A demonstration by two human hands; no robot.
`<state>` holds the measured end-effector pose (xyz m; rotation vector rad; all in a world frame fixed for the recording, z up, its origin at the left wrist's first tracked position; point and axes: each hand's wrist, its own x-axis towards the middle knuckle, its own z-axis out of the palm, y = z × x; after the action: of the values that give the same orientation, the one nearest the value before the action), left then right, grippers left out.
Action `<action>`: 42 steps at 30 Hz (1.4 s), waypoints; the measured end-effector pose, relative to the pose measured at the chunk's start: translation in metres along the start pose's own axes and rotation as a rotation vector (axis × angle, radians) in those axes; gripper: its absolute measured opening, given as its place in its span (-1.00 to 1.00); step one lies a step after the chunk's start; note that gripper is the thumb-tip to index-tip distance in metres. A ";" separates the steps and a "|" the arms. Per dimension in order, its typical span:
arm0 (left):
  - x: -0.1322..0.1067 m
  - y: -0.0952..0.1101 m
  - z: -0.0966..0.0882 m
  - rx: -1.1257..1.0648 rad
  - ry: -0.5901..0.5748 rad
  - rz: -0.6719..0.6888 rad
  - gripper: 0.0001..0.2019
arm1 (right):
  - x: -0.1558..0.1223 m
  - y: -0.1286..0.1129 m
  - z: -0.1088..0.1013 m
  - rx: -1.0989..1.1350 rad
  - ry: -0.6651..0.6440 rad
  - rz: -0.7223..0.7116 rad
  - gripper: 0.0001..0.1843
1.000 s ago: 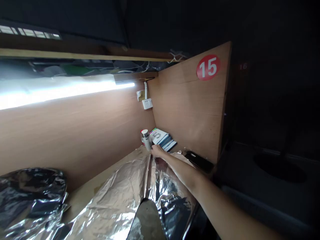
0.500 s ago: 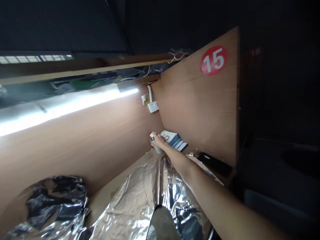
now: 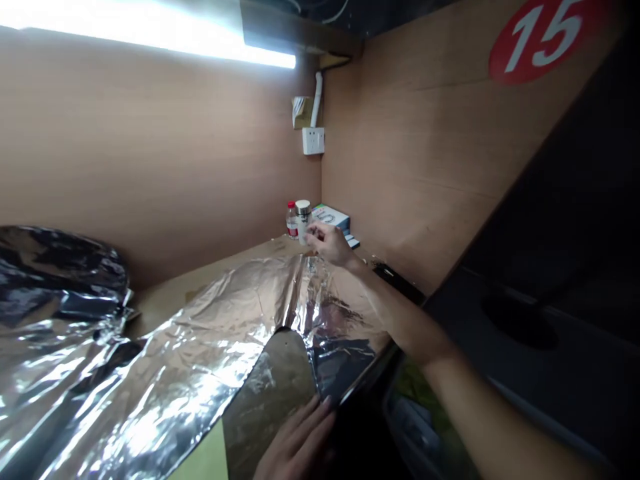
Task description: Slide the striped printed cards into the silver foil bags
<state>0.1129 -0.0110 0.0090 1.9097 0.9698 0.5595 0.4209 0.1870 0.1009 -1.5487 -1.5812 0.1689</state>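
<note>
My right hand point(image 3: 331, 243) reaches to the back corner, its fingers loosely curled with nothing seen in them. Its fingertips stand in front of a pale flask point(image 3: 303, 221) with a silver lid and partly cover its lower side. A clear bottle with a red cap point(image 3: 291, 220) stands left of the flask. My left hand point(image 3: 296, 441) lies flat at the bottom, fingers stretched, on a dark grey-brown panel with a rounded end point(image 3: 273, 380). Shiny silver foil sheet point(image 3: 235, 300) spreads crumpled around this panel. A pale yellow-green surface point(image 3: 207, 453) shows beside the panel.
Boxes point(image 3: 334, 217) are stacked behind my right hand. A dark flat object point(image 3: 399, 283) lies by the right partition point(image 3: 425, 147). More bunched foil point(image 3: 60, 280) rises at the left. A socket point(image 3: 313, 141) and a lit tube point(image 3: 200, 40) are on the back wall.
My right hand has come off the flask and drawn back a little. My left hand has come into view on the dark panel. The view has tilted down and closer.
</note>
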 end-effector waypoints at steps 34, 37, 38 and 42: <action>0.027 0.056 0.039 0.223 -0.329 0.435 -0.22 | -0.307 -0.033 -0.015 0.501 0.315 0.622 -0.53; 0.023 0.058 0.039 -0.017 -0.310 0.229 -0.34 | -0.313 -0.041 -0.007 0.394 0.340 0.613 -0.58; 0.025 0.060 0.039 -0.101 -0.307 0.168 -0.39 | -0.316 -0.044 -0.005 0.345 0.341 0.582 -0.61; 0.036 0.064 0.039 -0.236 -0.242 0.104 -0.52 | -0.324 -0.059 -0.001 0.124 0.344 0.422 -0.80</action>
<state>0.1872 -0.0208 0.0453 1.7727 0.6237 0.4669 0.3209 -0.1038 -0.0168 -1.6918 -0.9513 0.2147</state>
